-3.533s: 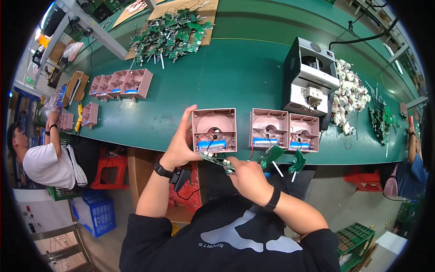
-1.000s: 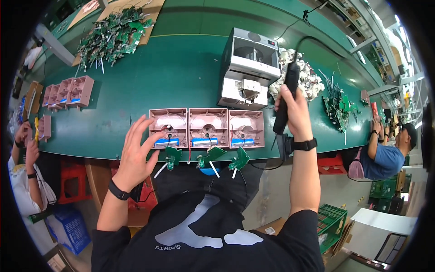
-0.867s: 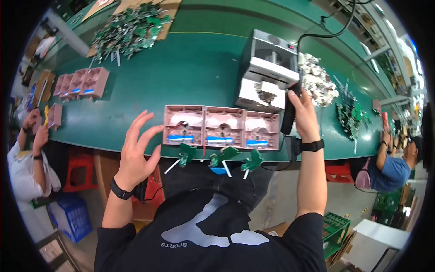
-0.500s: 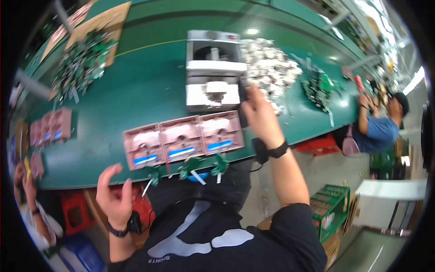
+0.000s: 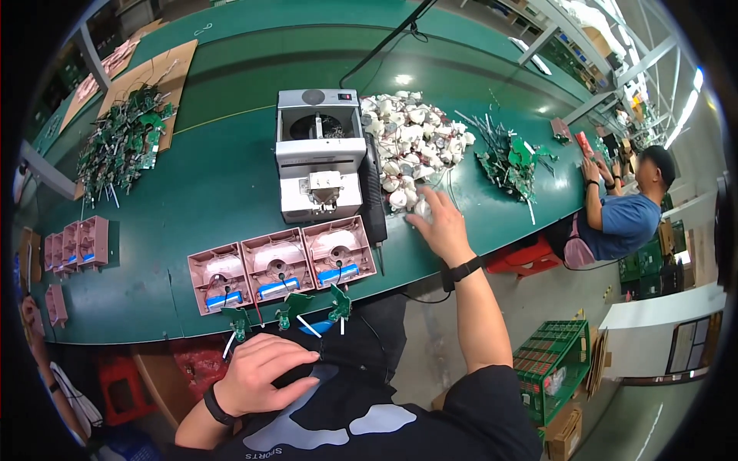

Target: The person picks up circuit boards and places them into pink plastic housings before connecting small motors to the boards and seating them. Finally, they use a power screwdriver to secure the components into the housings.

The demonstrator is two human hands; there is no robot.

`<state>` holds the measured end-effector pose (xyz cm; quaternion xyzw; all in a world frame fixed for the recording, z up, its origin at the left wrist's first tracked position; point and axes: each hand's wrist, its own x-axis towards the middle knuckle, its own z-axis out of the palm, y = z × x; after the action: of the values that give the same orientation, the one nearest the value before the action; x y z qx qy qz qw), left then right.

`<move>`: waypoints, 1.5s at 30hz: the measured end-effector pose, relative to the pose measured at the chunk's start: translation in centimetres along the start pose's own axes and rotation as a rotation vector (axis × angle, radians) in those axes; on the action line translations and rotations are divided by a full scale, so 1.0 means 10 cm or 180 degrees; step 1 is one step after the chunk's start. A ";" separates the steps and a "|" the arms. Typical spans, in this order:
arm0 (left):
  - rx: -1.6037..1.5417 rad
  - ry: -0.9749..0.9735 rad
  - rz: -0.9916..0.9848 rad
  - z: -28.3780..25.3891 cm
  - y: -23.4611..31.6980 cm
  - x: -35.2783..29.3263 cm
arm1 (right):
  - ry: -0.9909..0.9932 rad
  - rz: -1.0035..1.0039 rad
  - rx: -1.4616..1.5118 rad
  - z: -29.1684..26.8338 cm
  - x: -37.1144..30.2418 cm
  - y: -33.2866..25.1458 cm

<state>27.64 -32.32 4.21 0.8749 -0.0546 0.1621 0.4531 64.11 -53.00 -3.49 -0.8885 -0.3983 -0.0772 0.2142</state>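
At the near right edge of a heap of small white parts with thin wires [image 5: 411, 138], my right hand [image 5: 446, 228] has its thumb and fingers spread. A white piece [image 5: 421, 207] lies between the fingertips; whether they touch it cannot be made out. My left hand [image 5: 265, 374] hovers before my shirt, below the table edge, fingers apart and holding nothing. Ahead of it stand three joined pink housings [image 5: 278, 265], each with a blue cylinder. Green circuit boards [image 5: 294, 307] hang from them over the table edge. A black electric screwdriver [image 5: 373, 192] lies left of my right hand.
A grey machine [image 5: 320, 161] stands behind the housings. Heaps of green circuit boards lie at left [image 5: 127, 146] and right [image 5: 509, 161]. More pink housings [image 5: 81, 242] sit far left. A person in blue [image 5: 626, 215] works at right; another person's arm [image 5: 54, 376] shows at left.
My right hand has moved from beside the black screwdriver to the white heap. My left hand has moved right and closer to my body. The whole view has shifted.
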 end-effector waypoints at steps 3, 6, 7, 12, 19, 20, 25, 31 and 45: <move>0.0061 -0.0005 -0.0027 0.01 0.01 0.00 | -0.0364 0.0101 0.0367 -0.03 0.03 0.06; -0.0040 -0.0034 -0.0131 -0.01 0.03 -0.02 | -0.0586 0.0302 0.0764 -0.12 0.05 0.26; -0.0170 -0.0063 -0.0214 -0.03 0.03 -0.03 | -0.0395 0.0592 0.1504 -0.14 0.08 0.37; -0.2504 -0.0329 -0.1248 0.09 0.02 0.15 | -0.0006 0.1561 0.3565 -0.53 0.36 0.44; -0.4004 -0.0609 -0.1489 0.64 0.03 1.04 | 0.0225 0.1252 0.3964 -0.98 0.88 0.25; -0.4389 -0.0398 -0.1738 0.78 0.03 1.18 | 0.0181 0.1151 0.4113 -1.02 0.92 0.23; -0.5477 0.0403 -0.2416 1.47 -0.15 1.92 | 0.0223 0.0953 0.4181 -1.33 1.00 -0.03; -0.6165 0.0901 -0.2252 1.80 -0.26 2.42 | 0.0077 0.0542 0.4247 -1.70 0.93 -0.20; -0.6535 -0.0192 -0.1963 1.69 -0.03 1.98 | 0.0313 -0.0291 0.1308 -1.08 -0.58 -0.69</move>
<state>50.32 -44.86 1.51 0.0551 0.0474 -0.1045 0.9919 55.48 -57.56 6.58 -0.8024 -0.4347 -0.0473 0.4062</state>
